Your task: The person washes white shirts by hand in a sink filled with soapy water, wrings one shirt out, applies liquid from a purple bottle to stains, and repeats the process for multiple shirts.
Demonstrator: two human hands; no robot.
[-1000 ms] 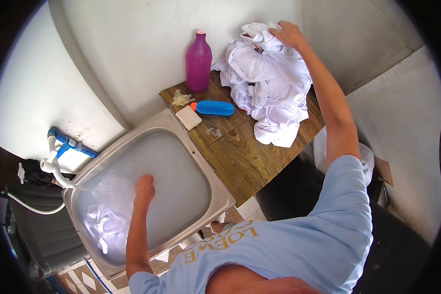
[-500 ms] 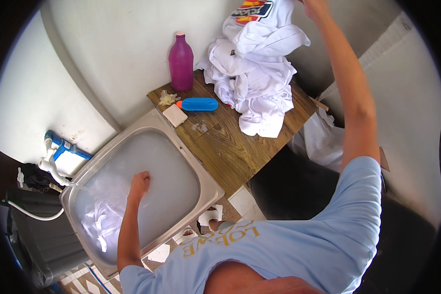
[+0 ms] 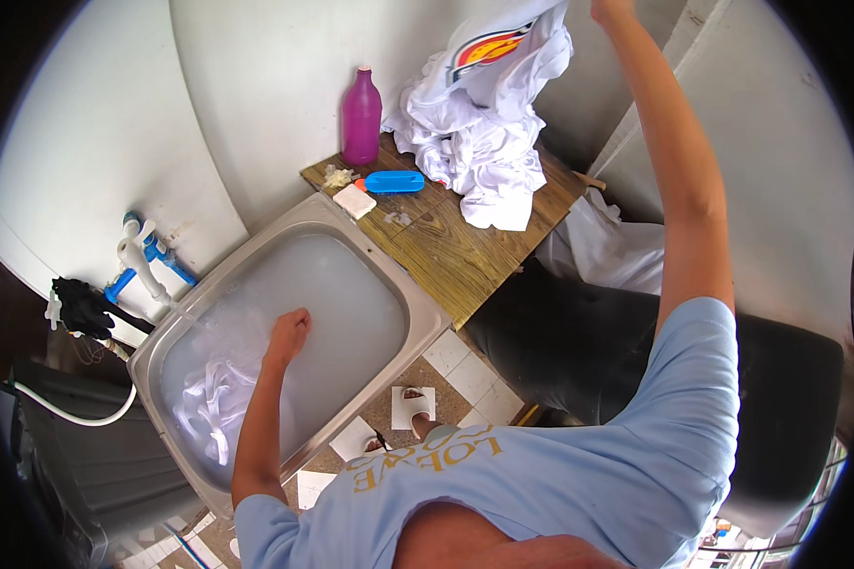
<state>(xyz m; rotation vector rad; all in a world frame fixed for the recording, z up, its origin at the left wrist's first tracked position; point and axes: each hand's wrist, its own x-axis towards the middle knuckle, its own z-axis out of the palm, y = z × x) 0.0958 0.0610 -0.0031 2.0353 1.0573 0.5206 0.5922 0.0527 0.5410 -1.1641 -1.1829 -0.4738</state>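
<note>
My right hand (image 3: 613, 9) is raised at the top edge of the head view, its fingers cut off by the frame. Beside it a white shirt (image 3: 512, 47) with a red, yellow and black print hangs stretched upward from a heap of white clothes (image 3: 489, 156). The shirt's upper end also leaves the picture. Over the metal sink (image 3: 434, 321) hovers my left hand (image 3: 292, 332), fingers curled in, with nothing visible in them. Cloudy water (image 3: 337, 294) fills the basin, and a soaked white cloth (image 3: 216, 403) lies in its left part.
A white tap (image 3: 140, 264) on blue pipe runs into the sink. On the wooden board (image 3: 455, 256) stand a purple bottle (image 3: 361, 119), a blue brush (image 3: 395, 181) and a pale soap bar (image 3: 355, 201). Black padded seating (image 3: 579, 351) lies to the right, with a white bag (image 3: 607, 242) behind.
The printed shirt has been pulled farther up from the heap, its print now tilted and partly folded. My left hand has shifted slightly right and up over the water. The whole view has shifted a little.
</note>
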